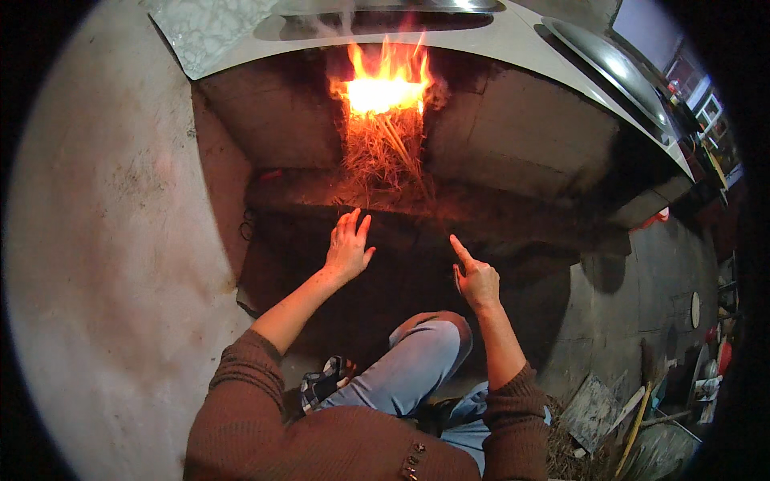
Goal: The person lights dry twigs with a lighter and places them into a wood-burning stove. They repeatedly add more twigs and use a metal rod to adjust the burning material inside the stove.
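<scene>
Flames [387,96] rise at the mouth of a brick stove, above a bundle of dry straw and stalks [380,150] that sticks out of the opening. Below the straw, my left hand [349,243] is held with its fingers spread and nothing in it, near the stove's ledge [397,201]. My right hand [479,279] is farther right, its index finger stretched towards the ledge and the other fingers curled. I see nothing held in it, though its palm is partly hidden.
A pale wall [114,240] stands close on my left. The stove's light top [577,66] overhangs the front and carries a domed metal lid [607,72]. At lower right lie loose straw [562,448], a flat board [592,412] and a yellowish stick [634,427] on the floor.
</scene>
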{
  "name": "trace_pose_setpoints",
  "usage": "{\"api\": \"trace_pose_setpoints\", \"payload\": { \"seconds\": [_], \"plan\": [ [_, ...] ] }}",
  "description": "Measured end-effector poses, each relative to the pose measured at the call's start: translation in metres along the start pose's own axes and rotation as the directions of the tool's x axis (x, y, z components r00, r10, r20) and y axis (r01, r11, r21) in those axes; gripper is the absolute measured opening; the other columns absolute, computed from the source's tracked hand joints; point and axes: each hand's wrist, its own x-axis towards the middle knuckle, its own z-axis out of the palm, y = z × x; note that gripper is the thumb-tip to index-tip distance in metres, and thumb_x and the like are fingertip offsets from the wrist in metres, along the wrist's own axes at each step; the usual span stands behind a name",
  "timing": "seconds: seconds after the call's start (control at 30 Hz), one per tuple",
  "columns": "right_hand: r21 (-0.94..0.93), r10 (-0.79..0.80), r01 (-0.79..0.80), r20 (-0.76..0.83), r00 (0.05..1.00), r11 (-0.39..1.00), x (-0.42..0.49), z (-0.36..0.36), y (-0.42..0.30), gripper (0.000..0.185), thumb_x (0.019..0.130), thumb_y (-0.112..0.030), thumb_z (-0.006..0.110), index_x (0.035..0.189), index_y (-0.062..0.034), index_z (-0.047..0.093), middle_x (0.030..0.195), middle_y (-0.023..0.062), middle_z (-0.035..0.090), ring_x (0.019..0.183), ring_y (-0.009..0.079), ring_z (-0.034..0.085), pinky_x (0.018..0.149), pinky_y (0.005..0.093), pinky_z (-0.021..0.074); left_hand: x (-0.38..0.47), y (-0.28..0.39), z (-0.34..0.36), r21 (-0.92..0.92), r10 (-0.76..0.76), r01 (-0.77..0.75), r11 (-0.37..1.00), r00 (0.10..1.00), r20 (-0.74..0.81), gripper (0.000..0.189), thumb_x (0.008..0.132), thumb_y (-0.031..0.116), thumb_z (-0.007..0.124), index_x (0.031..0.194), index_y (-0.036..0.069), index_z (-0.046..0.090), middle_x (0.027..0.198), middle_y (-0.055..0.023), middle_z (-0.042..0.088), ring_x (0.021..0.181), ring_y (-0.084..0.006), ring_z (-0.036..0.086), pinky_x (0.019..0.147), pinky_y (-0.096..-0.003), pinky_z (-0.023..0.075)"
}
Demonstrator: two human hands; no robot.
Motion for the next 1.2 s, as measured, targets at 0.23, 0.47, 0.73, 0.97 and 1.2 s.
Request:
{"api": "trace_pose_setpoints", "payload": {
  "seconds": [0.23,0.47,0.73,0.97,1.2],
  "plan": [
    [-0.029,0.148,-0.147,0.051,0.988,0.989,-0.007,-0.006,-0.008,0.067,0.085,-0.018,0.067,0.143,-0.0396,0.043,0.075,0.0136,0.068,0.068,0.0362,0.067,0.063,0.0493,0.0536,-0.024,0.02,-0.006,-0.09,0.096,-0.095,0.991,0.995,0.006,0.066,0.081,0.024,0.074,0.137,0.004,0.046,0.136,-0.0174,0.046,0.125,-0.0339,0.046,0.102,-0.046,0.0386],
    [-0.018,0.181,-0.18,0.098,0.979,0.984,-0.11,-0.101,0.003,0.07,0.082,-0.018,0.071,0.145,-0.0319,0.043,0.077,0.0122,0.069,0.071,0.0344,0.068,0.063,0.0452,0.0538,-0.032,0.05,-0.019,-0.344,0.186,-0.228,0.911,0.971,-0.151,0.012,0.09,0.017,0.06,0.096,0.007,0.059,0.09,-0.0124,0.06,0.082,-0.033,0.061,0.07,-0.0436,0.0462],
    [-0.051,0.619,-0.657,-0.286,0.732,0.752,-0.394,-0.173,0.016,0.022,0.088,-0.024,0.065,0.101,-0.0079,0.061,0.083,0.0178,0.066,0.074,0.0378,0.064,0.061,0.0445,0.0493,-0.021,0.17,-0.01,-0.73,0.375,-0.38,0.569,0.909,-0.181,0.033,0.101,0.025,0.052,0.075,0.004,0.054,0.063,-0.013,0.05,0.054,-0.0265,0.052,0.051,-0.0374,0.0414],
    [0.769,0.961,-0.577,0.232,-0.147,-0.274,-0.597,-0.081,-0.048,0.033,0.1,-0.022,0.046,0.072,-0.005,0.053,0.057,0.0056,0.052,0.048,0.018,0.046,0.051,0.0358,0.0416,-0.014,0.3,0.022,-0.893,0.558,-0.331,0.306,0.822,-0.113,0.041,0.104,0.029,0.049,0.074,0.002,0.046,0.063,-0.007,0.033,0.056,-0.0123,0.033,0.05,-0.0294,0.0309],
    [0.391,0.916,-0.837,0.278,-0.288,-0.382,-0.662,-0.015,-0.127,0.015,0.096,-0.01,0.054,0.1,0.0041,0.056,0.073,0.015,0.061,0.069,0.027,0.068,0.058,0.0391,0.051,-0.019,0.302,0.085,-0.948,0.403,-0.063,0.312,0.912,0.072,0.037,0.106,0.028,0.043,0.076,0.006,0.048,0.066,0.0065,0.037,0.06,-0.0043,0.034,0.052,-0.0247,0.0288]
  ]
}}
